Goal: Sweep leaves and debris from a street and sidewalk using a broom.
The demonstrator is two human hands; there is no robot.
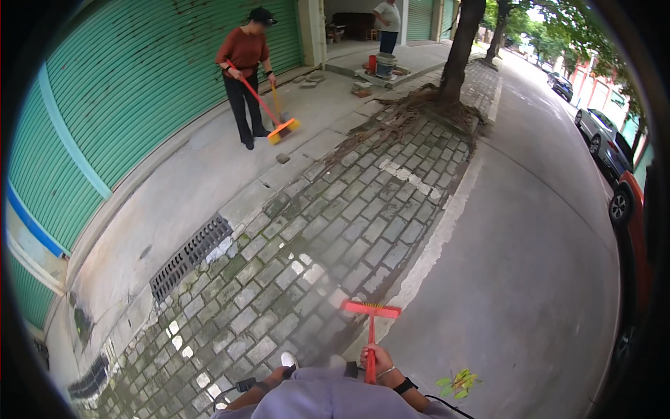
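Observation:
My right hand [378, 358] is wrapped around the red handle of a T-shaped brush [372, 310]. The wide red head points away from me, over the pale edge strip between paving and road, and short yellow bristles show along its far side. A bracelet and a black band circle my right wrist. My left hand [275, 375] is low at my side, beside my purple top [327, 393]. A small black object is at its fingers, but the sleeve and the angle hide whether it is gripped. A white shoe [288, 359] shows below me.
Grey paving blocks [309, 235] run toward a tree [460, 57] with spreading roots. A drain grate [191, 256] lies left. A person [245, 63] holds a red-handled broom [282, 130] near green shutters [172, 68]; another person [388, 23] stands farther back. Parked cars [602, 133] line the right.

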